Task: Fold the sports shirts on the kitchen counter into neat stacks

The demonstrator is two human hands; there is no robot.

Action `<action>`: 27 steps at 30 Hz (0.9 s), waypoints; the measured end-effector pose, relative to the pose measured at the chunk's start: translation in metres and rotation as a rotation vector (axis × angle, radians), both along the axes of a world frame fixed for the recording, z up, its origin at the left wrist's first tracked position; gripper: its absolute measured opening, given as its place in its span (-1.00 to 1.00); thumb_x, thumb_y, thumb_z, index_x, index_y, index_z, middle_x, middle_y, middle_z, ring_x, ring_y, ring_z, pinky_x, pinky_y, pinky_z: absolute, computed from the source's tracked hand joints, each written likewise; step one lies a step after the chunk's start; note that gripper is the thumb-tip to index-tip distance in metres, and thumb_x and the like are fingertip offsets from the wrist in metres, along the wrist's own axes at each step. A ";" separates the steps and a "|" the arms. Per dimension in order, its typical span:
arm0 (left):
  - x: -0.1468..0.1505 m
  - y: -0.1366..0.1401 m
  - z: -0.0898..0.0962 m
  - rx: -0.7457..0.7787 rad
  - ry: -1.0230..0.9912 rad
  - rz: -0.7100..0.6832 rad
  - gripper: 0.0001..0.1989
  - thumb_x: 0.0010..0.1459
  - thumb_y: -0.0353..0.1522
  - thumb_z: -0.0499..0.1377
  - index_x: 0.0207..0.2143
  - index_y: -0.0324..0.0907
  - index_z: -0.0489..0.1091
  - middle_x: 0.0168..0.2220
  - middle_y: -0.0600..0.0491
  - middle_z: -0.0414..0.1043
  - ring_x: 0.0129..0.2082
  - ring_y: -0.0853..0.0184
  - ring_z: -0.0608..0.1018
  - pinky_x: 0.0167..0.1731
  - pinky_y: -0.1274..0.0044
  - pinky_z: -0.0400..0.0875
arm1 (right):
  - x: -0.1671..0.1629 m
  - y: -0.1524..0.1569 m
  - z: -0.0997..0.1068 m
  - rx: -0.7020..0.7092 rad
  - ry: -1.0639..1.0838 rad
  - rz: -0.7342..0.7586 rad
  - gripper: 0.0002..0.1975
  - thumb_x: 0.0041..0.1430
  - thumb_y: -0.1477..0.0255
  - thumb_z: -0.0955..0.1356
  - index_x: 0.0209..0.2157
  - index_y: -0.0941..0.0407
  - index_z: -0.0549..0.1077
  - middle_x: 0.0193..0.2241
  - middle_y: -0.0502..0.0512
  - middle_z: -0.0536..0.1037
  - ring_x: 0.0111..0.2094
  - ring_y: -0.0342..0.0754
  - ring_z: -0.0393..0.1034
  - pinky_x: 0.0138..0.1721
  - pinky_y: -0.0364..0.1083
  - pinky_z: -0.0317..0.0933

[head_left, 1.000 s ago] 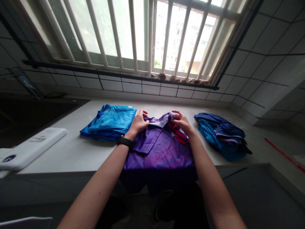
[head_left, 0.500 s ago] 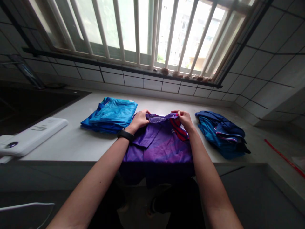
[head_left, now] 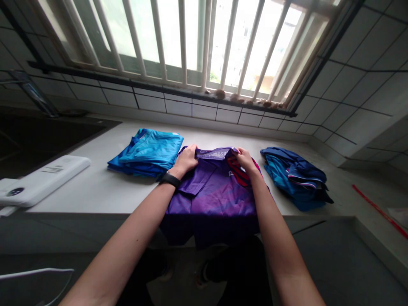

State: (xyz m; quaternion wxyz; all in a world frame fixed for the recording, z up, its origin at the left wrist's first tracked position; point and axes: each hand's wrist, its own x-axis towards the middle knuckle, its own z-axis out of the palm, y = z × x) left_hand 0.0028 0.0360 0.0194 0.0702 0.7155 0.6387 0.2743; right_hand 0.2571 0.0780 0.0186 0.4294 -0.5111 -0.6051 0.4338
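A purple shirt (head_left: 223, 195) lies on the white counter, its lower part hanging over the front edge. My left hand (head_left: 187, 158) is closed on the left end of its upper edge, a dark band at the wrist. At the right end of that edge, my right hand (head_left: 245, 160) pinches the fabric. Between the hands stretches a lighter strip with pale lettering. Red and dark cloth shows beneath my right hand. To the left sits a folded stack of blue clothes (head_left: 149, 151); to the right rests a looser pile of navy and teal clothes (head_left: 295, 176).
The white counter (head_left: 105, 191) runs under a barred window (head_left: 191, 42). A white oblong device (head_left: 47, 180) lies on the left, near a dark sink (head_left: 41, 131) with a faucet (head_left: 35, 93). A red strip (head_left: 379, 210) lies at far right. Small stones (head_left: 219, 94) line the sill.
The strip between my hands has turned and flattened, so more of its lettering shows. My right hand has shifted slightly, and more red cloth shows beside it. Both piles stay put.
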 end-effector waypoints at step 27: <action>-0.023 -0.160 0.005 -0.208 -0.178 -0.436 -0.75 -0.12 -0.32 0.38 -0.30 -0.07 0.56 -0.12 0.02 0.56 -0.12 0.17 0.59 0.00 0.40 0.47 | 0.051 -0.181 -0.015 0.311 -0.577 0.300 -0.81 0.02 0.61 0.25 -0.46 0.02 0.37 0.20 0.14 0.50 0.16 0.06 0.44 0.15 0.03 0.31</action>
